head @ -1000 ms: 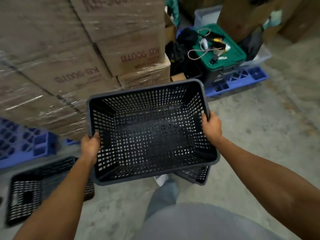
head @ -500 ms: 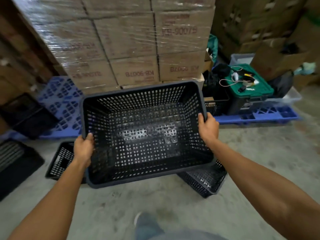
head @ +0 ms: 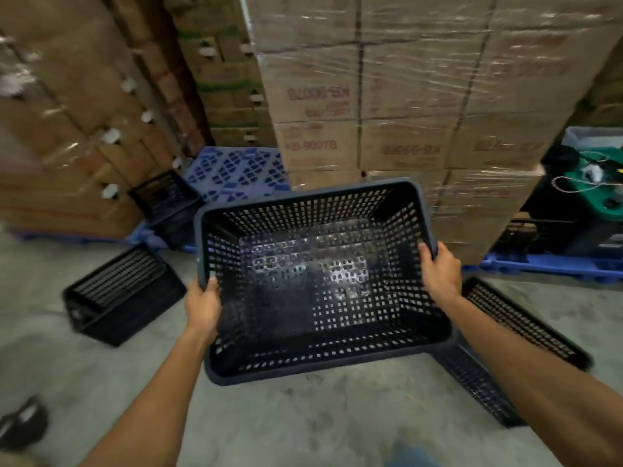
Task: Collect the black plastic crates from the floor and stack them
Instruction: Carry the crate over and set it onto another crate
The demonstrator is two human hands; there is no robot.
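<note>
I hold an empty black perforated crate (head: pixel 320 281) in the air in front of me, its opening facing up. My left hand (head: pixel 204 303) grips its left rim and my right hand (head: pixel 438 274) grips its right rim. A second black crate (head: pixel 121 294) lies tipped on the concrete floor to the left. A third crate (head: pixel 515 335) lies on the floor at the right, partly hidden behind the held crate and my right arm. A further black crate (head: pixel 165 200) stands on the edge of the blue pallet at the back left.
Shrink-wrapped cardboard boxes (head: pixel 404 96) are stacked high on blue pallets (head: pixel 236 170) straight ahead and to the left. A green-lidded tote (head: pixel 603 193) with cables stands at the right on a blue pallet (head: pixel 553 264). A dark shoe (head: pixel 23 423) shows at the lower left.
My view has swung left and lifted; the held crate stays in both hands. The floor crates at left and right have come more fully into view.
</note>
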